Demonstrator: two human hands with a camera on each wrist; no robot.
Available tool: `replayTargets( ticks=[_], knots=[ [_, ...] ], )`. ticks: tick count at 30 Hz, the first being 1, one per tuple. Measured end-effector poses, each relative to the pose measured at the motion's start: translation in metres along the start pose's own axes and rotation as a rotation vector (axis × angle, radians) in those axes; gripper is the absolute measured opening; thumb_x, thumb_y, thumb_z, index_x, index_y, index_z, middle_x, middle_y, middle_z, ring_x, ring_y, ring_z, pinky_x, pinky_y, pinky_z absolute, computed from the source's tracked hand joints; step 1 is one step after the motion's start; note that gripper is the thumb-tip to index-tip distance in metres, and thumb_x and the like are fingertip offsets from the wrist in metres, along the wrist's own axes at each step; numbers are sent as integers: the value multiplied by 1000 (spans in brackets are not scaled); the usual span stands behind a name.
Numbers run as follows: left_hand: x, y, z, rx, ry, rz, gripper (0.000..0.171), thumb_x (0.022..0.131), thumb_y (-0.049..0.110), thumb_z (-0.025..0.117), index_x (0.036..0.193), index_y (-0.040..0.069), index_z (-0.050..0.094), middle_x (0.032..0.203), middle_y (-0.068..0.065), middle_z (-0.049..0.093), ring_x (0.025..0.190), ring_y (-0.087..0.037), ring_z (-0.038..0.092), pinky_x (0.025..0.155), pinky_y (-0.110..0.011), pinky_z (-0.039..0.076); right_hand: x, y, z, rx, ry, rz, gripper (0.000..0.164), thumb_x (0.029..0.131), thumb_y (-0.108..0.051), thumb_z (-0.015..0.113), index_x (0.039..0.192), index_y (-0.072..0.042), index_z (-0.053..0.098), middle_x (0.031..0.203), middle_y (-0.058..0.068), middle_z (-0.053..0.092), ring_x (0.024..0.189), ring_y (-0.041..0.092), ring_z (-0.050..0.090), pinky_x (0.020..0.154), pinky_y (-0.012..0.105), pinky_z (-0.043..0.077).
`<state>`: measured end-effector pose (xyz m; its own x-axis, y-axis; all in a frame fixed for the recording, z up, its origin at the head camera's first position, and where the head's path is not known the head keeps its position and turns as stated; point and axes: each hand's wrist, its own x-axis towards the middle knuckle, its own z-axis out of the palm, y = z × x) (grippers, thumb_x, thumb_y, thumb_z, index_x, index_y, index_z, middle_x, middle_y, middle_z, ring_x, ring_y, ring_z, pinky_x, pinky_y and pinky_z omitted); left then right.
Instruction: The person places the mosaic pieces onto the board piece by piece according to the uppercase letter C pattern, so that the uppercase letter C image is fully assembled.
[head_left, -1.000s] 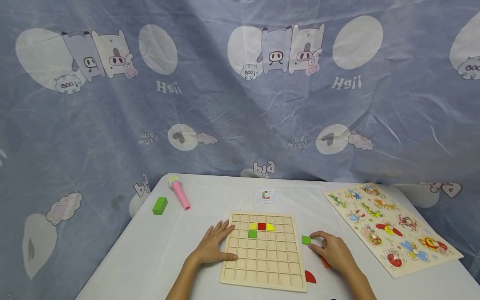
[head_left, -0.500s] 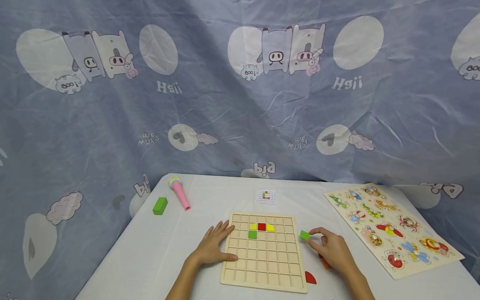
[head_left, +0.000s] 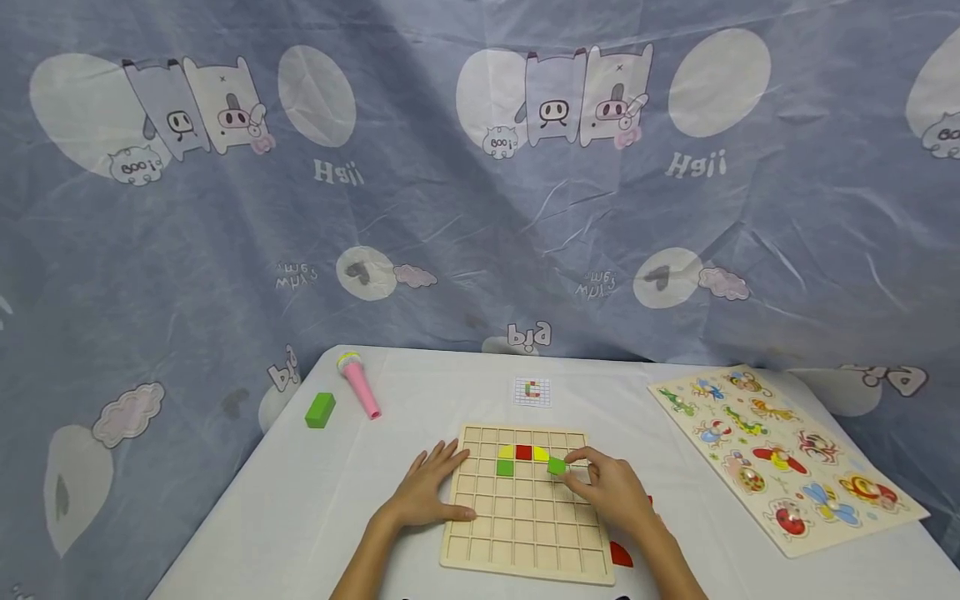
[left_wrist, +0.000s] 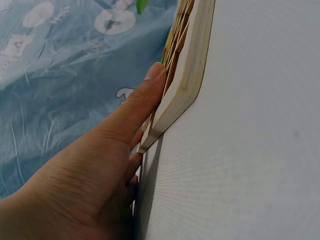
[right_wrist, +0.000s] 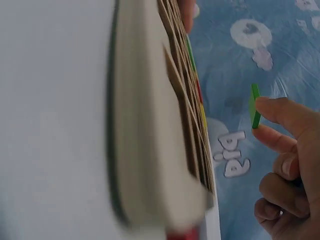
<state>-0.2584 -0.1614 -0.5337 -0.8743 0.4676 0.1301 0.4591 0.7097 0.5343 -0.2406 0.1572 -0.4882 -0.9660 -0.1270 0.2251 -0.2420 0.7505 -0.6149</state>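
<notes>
A green square tile (head_left: 556, 466) is pinched between the thumb and index finger of my right hand (head_left: 611, 493), raised over the right side of the wooden grid board (head_left: 523, 533). In the right wrist view the tile (right_wrist: 254, 106) stands edge-on, above the board's surface. My left hand (head_left: 422, 497) rests at the board's left edge, thumb on top and fingers spread along the side. Set in the board's upper cells are a red square (head_left: 523, 452), two yellow rounded pieces (head_left: 542, 454) flanking it and a green square (head_left: 506, 468) below the left one.
A red quarter-circle piece (head_left: 620, 555) lies by the board's lower right; another piece is mostly hidden behind my right hand. Behind the board is a pattern card (head_left: 532, 392). A pink toy microphone (head_left: 362, 389), a green block (head_left: 320, 411) and an insect puzzle board (head_left: 787, 462) lie farther out.
My right hand has lifted the green tile off the table right of the board and carried it left over the grid. The left hand stays in place.
</notes>
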Motion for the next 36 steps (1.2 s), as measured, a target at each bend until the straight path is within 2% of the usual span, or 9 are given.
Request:
replayTargets(
  ticks=[6,13,20,27,36],
  knots=[
    [1,1,1,9,-4,7,99,66,69,65,144,15,34,151,-10,20,139,-33,11,109,-53,5,0,-15,19,16,-64,-52,27,77,-41,72,97,-23,66,48,-8,35,42,3,25,38,19,23],
    [2,3,-1,9,0,10,99,67,67,66,143,13,34,151,-11,21,138,-34,12,109,-54,6,0,-25,36,2,-83,-139,26,78,-43,71,95,-24,66,46,-13,34,42,1,25,39,19,25],
    [3,2,-2,25,-4,-9,101,65,70,64,144,16,34,151,-8,20,139,-31,11,110,-52,5,0,-26,45,-9,-98,-157,24,78,-40,71,94,-24,66,45,-12,34,41,1,27,38,20,26],
    [2,1,-2,20,5,8,99,66,69,66,143,14,35,151,-11,22,138,-34,13,109,-54,7,0,-26,52,-16,-106,-158,26,78,-39,72,95,-21,67,46,-13,37,41,1,29,36,20,26],
    [2,2,-3,21,-14,-24,100,65,71,64,144,17,34,152,-7,20,139,-30,11,110,-51,5,0,-31,58,-21,-108,-168,25,78,-36,73,95,-20,67,47,-13,37,41,1,28,36,19,26]
  ],
)
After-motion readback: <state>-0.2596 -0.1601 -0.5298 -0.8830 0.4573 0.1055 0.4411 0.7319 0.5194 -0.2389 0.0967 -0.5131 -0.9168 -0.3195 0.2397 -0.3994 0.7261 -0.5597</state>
